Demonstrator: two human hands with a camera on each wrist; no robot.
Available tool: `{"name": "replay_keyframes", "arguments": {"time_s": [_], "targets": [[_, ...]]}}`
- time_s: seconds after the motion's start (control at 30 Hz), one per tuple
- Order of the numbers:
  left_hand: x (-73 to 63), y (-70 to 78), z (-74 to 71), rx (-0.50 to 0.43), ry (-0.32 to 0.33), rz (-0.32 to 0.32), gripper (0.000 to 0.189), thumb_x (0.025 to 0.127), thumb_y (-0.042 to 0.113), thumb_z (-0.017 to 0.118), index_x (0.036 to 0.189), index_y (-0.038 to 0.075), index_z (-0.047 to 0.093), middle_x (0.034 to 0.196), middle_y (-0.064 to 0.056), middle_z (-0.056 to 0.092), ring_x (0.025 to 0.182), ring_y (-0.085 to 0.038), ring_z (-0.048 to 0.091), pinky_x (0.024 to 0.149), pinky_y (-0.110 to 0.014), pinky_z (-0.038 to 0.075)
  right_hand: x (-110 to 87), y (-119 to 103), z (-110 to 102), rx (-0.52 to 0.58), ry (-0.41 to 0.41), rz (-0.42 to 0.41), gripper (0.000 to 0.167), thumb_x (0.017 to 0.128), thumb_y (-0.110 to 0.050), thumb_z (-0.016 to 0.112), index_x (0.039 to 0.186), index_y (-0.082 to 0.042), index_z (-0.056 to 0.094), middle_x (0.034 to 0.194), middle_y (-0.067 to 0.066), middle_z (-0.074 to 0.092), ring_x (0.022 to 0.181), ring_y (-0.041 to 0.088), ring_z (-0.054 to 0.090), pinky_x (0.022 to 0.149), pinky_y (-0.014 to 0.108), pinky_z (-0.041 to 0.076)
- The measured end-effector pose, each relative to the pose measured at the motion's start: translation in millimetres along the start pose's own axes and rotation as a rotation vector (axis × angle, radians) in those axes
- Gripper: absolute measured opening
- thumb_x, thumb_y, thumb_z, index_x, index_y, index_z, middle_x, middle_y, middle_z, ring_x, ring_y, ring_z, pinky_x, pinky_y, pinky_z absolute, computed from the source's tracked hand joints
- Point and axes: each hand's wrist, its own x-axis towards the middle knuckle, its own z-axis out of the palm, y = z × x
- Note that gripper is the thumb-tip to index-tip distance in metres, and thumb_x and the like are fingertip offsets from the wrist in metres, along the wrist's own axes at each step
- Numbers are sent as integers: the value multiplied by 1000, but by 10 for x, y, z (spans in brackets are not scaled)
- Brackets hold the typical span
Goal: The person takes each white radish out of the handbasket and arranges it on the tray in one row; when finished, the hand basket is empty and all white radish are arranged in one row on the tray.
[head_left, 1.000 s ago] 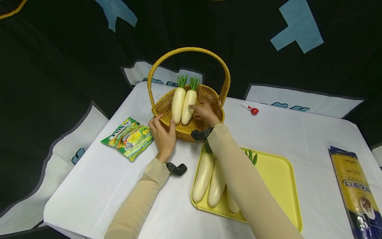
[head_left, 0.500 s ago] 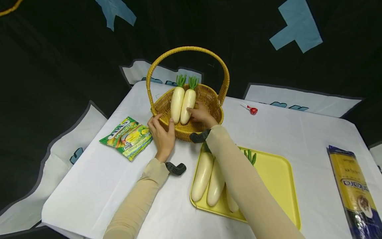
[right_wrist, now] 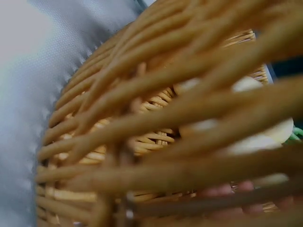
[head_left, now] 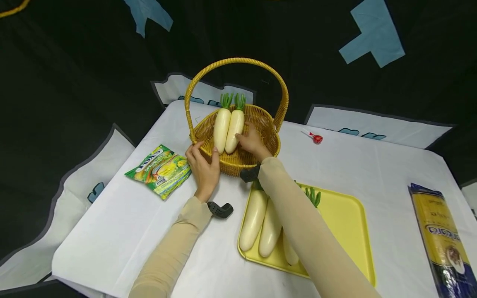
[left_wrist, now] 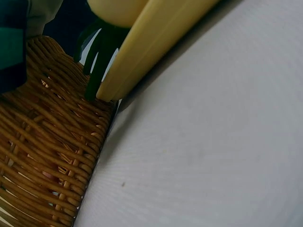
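Two white radishes with green tops lie side by side in the yellow wicker basket: the left radish and the right radish. My left hand grips the basket's near left rim, its thumb against the edge. Reaching over the near right rim, my right hand holds the right radish, with the thumb on it and a finger along its right side. Several more radishes lie on a yellow tray, partly behind my right sleeve. Woven basket wall fills much of the right wrist view.
A green candy bag lies left of the basket, close to my left hand. A red lollipop is to the basket's right. At the far right lies a yellow and blue packet. The tray edge stands close to the basket.
The right radish has turned a little more in line with the left one, its top moving slightly left. My right hand has shifted slightly with it. The left hand stays on the rim.
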Motion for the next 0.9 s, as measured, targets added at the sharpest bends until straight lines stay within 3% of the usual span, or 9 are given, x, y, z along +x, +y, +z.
{"name": "replay_keyframes", "arguments": {"time_s": [0.23, 0.67, 0.9], "targets": [[-7, 4, 0, 4, -6, -5, 46, 87, 38, 48, 123, 10, 40, 125, -17, 33, 118, -29, 36, 100, -42, 28, 11, -2, 27, -4, -13, 1, 69, 90, -17, 54, 144, -11, 12, 96, 17, 54, 91, 38, 61, 79, 43, 51], [8, 17, -1, 1, 8, -11, 46, 86, 37, 49, 122, 11, 41, 124, -16, 33, 116, -30, 37, 99, -42, 29, 26, -41, 26, -6, -28, 22, 73, 89, -16, 54, 145, -11, 7, 110, 24, 55, 93, 36, 62, 81, 42, 50], [13, 14, -2, 5, 9, -7, 45, 86, 38, 49, 122, 11, 41, 124, -16, 33, 117, -29, 37, 99, -41, 29, 12, -57, -3, 89, -44, 51, 73, 89, -15, 53, 145, -15, 7, 115, 26, 54, 90, 34, 62, 83, 44, 50]]}}
